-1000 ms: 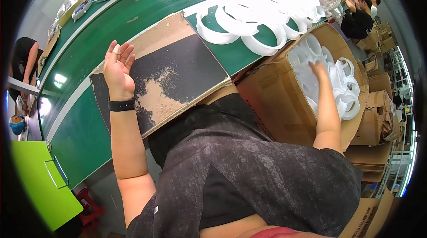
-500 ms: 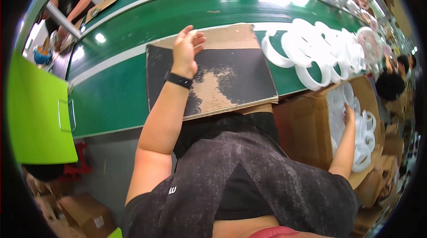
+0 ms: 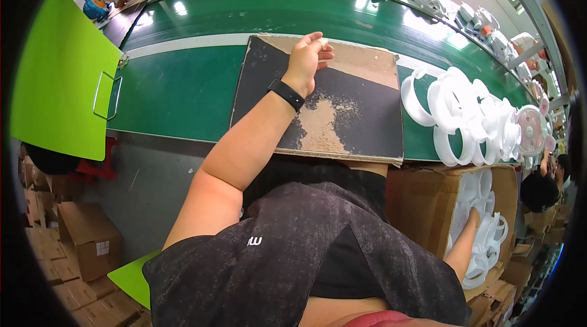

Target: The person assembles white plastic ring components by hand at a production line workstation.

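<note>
A worker's left hand (image 3: pixel 309 58) rests palm-down, fingers loosely curled together, on a worn board (image 3: pixel 324 104) lying across the near edge of a green conveyor belt (image 3: pixel 183 88). The board is flat and rectangular, its dark coating scuffed through to bare tan in the middle and along the far edge; its near edge overhangs the belt toward the worker's body. A black wristband (image 3: pixel 286 94) circles the wrist. Just right of the board, white plastic rings (image 3: pixel 465 119) lie heaped on the belt, blocking that side; to the left the belt runs bare as far as a bright green panel (image 3: pixel 58 82) with a wire handle. The right hand (image 3: pixel 474 220) reaches down into an open cardboard box (image 3: pixel 428 204) beside the belt, among more white rings; whether it grips one cannot be told. Brown cartons (image 3: pixel 85 241) crowd the floor at lower left. Other workers' hands show at the belt's far side.
</note>
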`<state>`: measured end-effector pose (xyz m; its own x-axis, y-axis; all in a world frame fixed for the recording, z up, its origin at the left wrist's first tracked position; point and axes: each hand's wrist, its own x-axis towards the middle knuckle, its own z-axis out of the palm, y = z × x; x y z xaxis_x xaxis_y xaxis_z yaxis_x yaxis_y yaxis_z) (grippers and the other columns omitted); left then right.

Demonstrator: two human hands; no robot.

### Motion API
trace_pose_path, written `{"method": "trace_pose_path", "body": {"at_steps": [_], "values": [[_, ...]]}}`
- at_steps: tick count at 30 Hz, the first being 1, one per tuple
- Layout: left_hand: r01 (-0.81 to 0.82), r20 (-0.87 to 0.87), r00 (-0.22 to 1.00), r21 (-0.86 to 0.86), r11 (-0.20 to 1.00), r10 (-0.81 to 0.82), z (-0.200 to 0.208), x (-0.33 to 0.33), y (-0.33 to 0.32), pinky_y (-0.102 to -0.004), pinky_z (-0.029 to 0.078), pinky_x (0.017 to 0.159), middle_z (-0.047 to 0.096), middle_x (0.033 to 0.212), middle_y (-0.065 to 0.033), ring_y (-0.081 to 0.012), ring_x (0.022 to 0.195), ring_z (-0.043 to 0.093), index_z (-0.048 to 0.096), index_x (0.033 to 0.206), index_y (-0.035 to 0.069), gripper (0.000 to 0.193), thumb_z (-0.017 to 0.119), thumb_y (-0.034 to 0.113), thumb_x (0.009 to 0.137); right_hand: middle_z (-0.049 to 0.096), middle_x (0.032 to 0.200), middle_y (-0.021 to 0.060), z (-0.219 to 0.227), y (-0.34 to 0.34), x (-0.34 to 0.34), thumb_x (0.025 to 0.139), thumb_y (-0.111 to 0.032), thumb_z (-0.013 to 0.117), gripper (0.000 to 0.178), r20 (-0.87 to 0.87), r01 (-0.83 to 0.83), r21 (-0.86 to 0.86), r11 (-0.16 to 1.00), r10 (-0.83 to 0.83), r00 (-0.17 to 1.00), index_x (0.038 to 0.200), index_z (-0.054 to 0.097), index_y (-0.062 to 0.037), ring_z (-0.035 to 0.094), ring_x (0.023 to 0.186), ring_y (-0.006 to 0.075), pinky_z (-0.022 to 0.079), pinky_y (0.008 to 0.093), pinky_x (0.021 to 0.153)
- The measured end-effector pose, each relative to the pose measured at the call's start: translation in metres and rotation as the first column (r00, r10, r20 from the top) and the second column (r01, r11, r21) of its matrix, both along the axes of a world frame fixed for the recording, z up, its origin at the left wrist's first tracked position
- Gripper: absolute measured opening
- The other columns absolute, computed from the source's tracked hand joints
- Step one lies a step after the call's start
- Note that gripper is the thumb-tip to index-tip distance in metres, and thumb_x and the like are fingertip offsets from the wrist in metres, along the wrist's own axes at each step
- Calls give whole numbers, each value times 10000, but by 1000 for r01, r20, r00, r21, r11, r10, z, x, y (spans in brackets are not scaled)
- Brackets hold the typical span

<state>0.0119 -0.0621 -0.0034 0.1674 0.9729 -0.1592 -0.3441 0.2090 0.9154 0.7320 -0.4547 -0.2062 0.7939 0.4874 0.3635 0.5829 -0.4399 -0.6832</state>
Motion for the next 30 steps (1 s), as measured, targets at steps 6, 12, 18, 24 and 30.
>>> {"method": "trace_pose_path", "body": {"at_steps": [6, 12, 18, 24, 30], "values": [[18, 32, 999, -8, 1000, -18, 2, -1, 0, -257, 462, 725, 630, 911, -41, -134, 841, 617, 478, 1187, 74, 286, 489, 190, 925, 442, 1322, 127, 1, -75, 9, 851, -199, 490, 506, -44, 73, -27, 997, -74, 996, 1303, 395, 6, 439, 1196, 261, 407, 353, 954], [40, 32, 999, 6, 999, -40, 5, 2, -2, -264, 459, 737, 633, 906, -38, -130, 839, 617, 492, 1168, 79, 271, 493, 195, 923, 489, 1261, 129, 10, -70, -6, 812, -207, 535, 498, -95, 150, -68, 986, -156, 983, 1254, 443, 2, 476, 1140, 261, 417, 353, 934], [63, 32, 997, 15, 998, -63, 13, 1, -3, -265, 456, 744, 635, 911, -39, -128, 844, 616, 509, 1155, 78, 262, 485, 195, 921, 536, 1199, 131, 33, -57, -51, 773, -215, 581, 491, -126, 220, -129, 967, -236, 964, 1205, 491, -2, 514, 1084, 261, 427, 353, 915], [64, 54, 996, 35, 997, -66, 16, -3, -8, -264, 444, 730, 626, 896, -39, -127, 825, 602, 523, 1144, 66, 269, 500, 183, 903, 583, 1138, 134, 59, -48, -96, 733, -224, 626, 484, -146, 292, -185, 938, -320, 936, 1156, 539, -6, 551, 1028, 260, 437, 354, 895], [93, 20, 995, 63, 994, -94, 18, 5, -11, -261, 452, 734, 639, 907, -38, -126, 839, 615, 537, 1128, 75, 252, 508, 186, 903, 631, 1076, 136, 91, -46, -157, 694, -232, 672, 477, -173, 435, -259, 862, -484, 858, 1107, 587, -11, 589, 972, 260, 447, 354, 875]]}}
